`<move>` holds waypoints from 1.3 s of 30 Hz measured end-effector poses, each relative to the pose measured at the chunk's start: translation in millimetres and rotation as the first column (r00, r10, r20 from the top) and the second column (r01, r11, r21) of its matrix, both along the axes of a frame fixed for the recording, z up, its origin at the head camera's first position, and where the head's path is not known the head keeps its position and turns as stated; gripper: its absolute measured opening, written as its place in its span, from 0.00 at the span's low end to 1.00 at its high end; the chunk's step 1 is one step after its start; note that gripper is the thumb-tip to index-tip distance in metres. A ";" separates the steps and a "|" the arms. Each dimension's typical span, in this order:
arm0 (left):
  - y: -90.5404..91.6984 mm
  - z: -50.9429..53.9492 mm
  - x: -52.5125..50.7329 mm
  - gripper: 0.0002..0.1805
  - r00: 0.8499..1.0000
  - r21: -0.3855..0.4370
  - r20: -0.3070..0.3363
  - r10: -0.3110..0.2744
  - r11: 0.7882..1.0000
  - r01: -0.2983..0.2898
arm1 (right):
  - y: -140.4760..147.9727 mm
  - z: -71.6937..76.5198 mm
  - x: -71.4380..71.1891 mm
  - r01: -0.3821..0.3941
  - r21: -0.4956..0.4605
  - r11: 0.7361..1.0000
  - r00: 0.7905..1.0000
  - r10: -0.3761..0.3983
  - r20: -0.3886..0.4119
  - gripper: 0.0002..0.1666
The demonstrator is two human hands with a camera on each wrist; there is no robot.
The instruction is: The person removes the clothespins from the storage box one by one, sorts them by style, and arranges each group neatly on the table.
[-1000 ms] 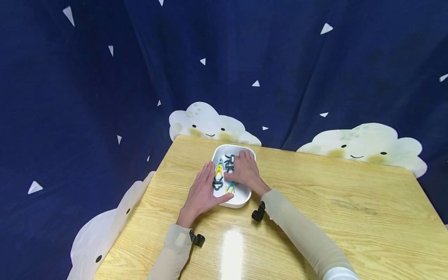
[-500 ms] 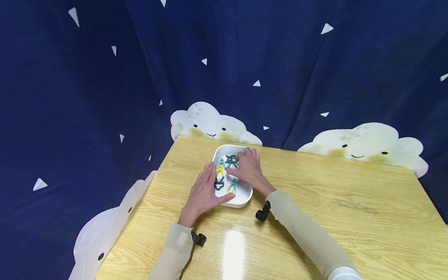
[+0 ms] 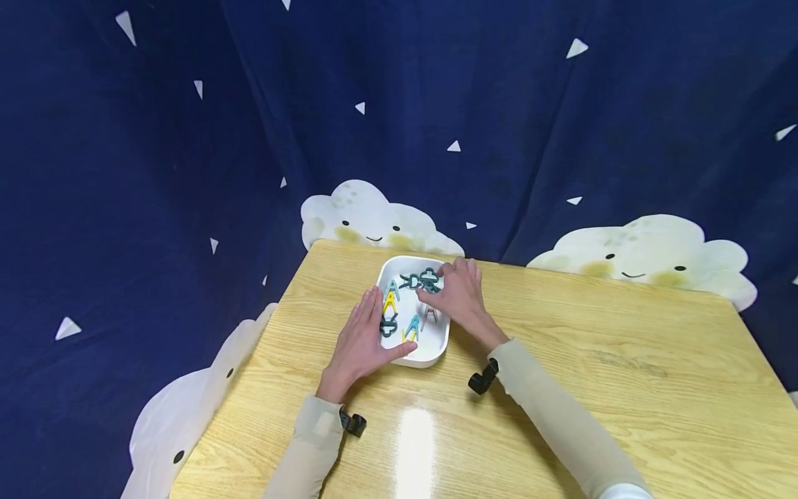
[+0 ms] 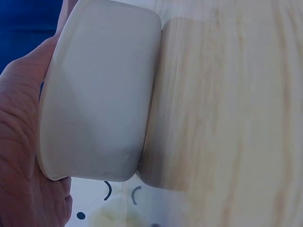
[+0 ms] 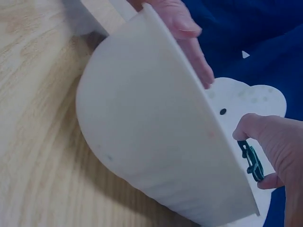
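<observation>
A white plastic bin (image 3: 422, 362) on the table holds several spring clips. My right hand (image 3: 460, 294) is over its right side and pinches a dark green clip (image 5: 252, 161) between thumb and finger, held above the rim in the right wrist view. My left hand (image 3: 360, 341) rests along the left and near rim, fingers straight and thumb stretched across the front. Inside lie a second dark green clip (image 3: 409, 281), a light blue clip (image 3: 393, 288), a yellow clip (image 3: 389, 303), another dark green clip (image 3: 388, 326), a blue clip (image 3: 413, 326) and a brownish clip (image 3: 430, 317).
The wooden table (image 3: 580, 388) spreads to the right and in front of the bin. A dark blue curtain (image 3: 399, 104) with white triangles and cloud faces hangs right behind and to the left of the table. Black wrist cameras sit on both cuffs.
My right hand has shifted right toward the bin's right rim, moving a dark green clip with it and uncovering the brownish clip. The left hand and bin have stayed in place.
</observation>
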State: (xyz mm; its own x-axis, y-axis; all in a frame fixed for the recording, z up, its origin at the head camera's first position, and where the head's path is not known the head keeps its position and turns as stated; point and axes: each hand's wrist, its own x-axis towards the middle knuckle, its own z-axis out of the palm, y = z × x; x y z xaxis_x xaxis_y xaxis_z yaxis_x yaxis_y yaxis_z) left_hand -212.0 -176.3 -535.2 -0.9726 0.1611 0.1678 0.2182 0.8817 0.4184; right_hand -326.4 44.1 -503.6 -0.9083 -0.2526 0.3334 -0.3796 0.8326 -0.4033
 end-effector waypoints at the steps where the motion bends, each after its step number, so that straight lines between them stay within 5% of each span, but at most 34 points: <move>1: -0.2 -0.1 -0.1 0.75 1.000 0.000 0.002 0.002 1.000 -0.002 | 2.2 1.3 -0.2 0.006 -0.002 1.000 1.000 -0.006 -0.007 0.40; 18: -0.2 0.1 0.0 0.75 1.000 0.012 -0.005 0.008 1.000 -0.008 | 52.2 2.9 -5.2 0.107 -0.055 0.993 0.993 -0.109 -0.039 0.40; 39: -0.4 0.1 0.3 0.75 1.000 0.003 0.012 0.008 1.000 -0.008 | 93.7 -35.0 -8.0 0.163 -0.036 0.986 0.985 -0.164 -0.044 0.37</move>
State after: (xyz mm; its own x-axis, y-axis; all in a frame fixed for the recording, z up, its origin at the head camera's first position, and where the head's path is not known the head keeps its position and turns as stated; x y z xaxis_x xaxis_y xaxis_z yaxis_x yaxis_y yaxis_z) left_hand -211.8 -176.8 -535.1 -0.9757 0.1531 0.1570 0.2066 0.8819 0.4237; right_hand -334.4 137.7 -538.6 -0.9198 -0.0904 0.3819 -0.2585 0.8718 -0.4162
